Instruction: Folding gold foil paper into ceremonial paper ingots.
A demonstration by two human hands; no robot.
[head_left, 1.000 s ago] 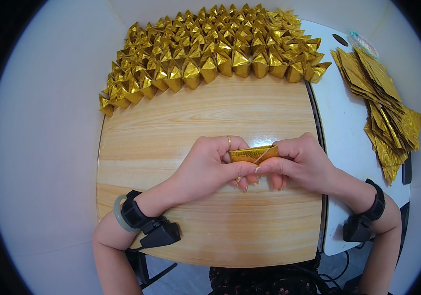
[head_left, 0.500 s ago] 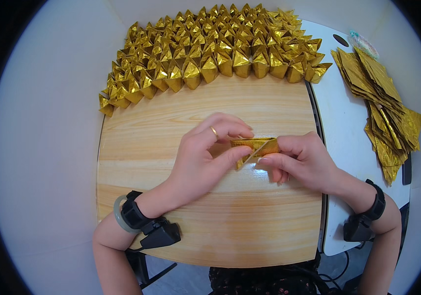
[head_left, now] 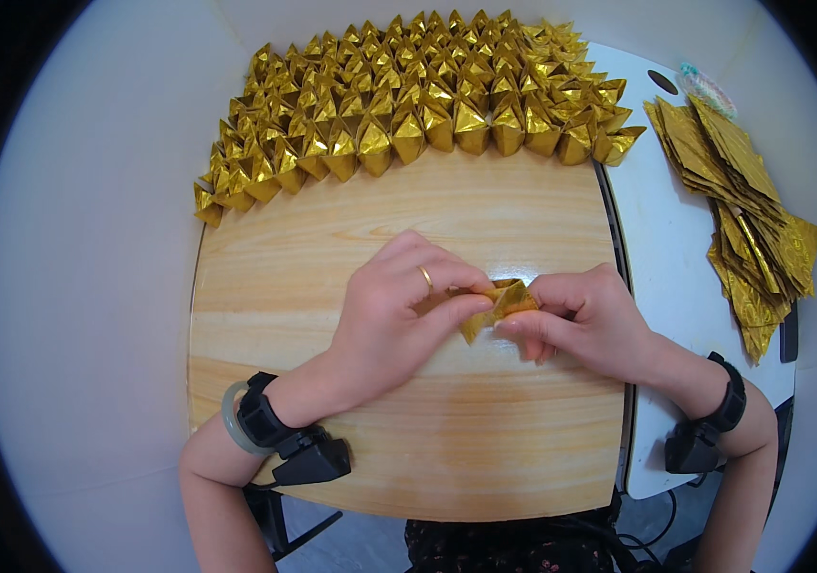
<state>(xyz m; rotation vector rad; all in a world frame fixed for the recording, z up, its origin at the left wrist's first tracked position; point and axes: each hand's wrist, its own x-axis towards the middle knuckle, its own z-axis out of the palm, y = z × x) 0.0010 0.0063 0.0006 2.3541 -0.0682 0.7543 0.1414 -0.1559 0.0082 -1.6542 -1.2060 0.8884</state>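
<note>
A partly folded piece of gold foil paper (head_left: 511,300) is held between my two hands, just above the middle of the wooden tabletop (head_left: 408,430). My left hand (head_left: 403,301), with a ring on one finger, pinches its left end between thumb and fingers. At its right end, my right hand (head_left: 571,310) grips the paper, the thumb along the near side. A pointed corner of the foil hangs toward me, and an opening shows at its top. My fingers hide both ends.
Rows of folded gold paper ingots (head_left: 375,143) cover the far part of the tabletop. To the right, on a white table (head_left: 657,382), lie stacks of flat gold paper (head_left: 742,201), with a small clear plastic packet (head_left: 707,91) behind them. Black devices (head_left: 313,458) are strapped to both wrists.
The gold paper has turned and opened up, from a flatter strip into a pocket-like shape. My hands have shifted slightly toward me, both keeping hold of it.
</note>
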